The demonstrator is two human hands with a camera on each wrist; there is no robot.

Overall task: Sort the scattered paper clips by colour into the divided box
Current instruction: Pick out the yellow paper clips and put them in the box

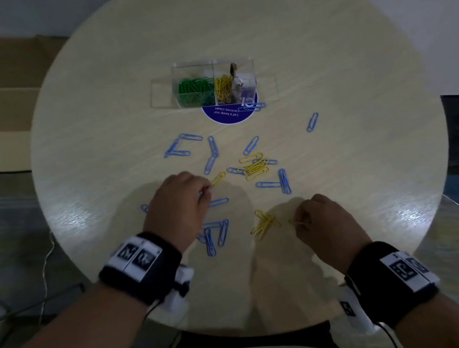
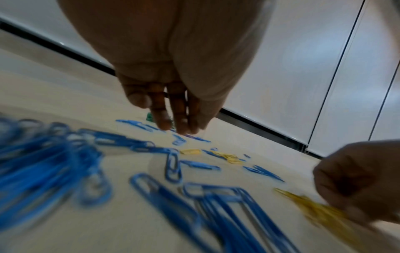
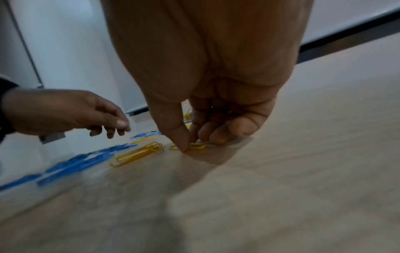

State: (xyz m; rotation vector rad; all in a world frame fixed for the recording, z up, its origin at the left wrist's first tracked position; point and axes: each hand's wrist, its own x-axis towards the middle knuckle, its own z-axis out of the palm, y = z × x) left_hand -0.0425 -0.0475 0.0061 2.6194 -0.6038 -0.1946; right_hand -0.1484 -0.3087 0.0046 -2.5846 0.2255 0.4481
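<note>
A clear divided box (image 1: 191,66) stands at the table's far middle, with green clips (image 1: 194,88) in one compartment and yellow clips (image 1: 223,89) in the one beside it. Blue clips (image 1: 213,147) and yellow clips (image 1: 254,166) lie scattered nearer me. My right hand (image 1: 300,221) pinches a yellow paper clip (image 3: 197,145) that lies on the table, thumb (image 3: 181,137) against curled fingers, right of a small yellow pile (image 1: 264,223). My left hand (image 1: 206,192) hovers with loose fingers (image 2: 162,119) and holds nothing, just short of a single yellow clip (image 1: 219,178).
The round pale wooden table (image 1: 351,52) carries a blue round sticker (image 1: 230,114) under the box's front. A bunch of blue clips (image 1: 214,234) lies under my left wrist. Cardboard (image 1: 2,91) sits on the floor at the left.
</note>
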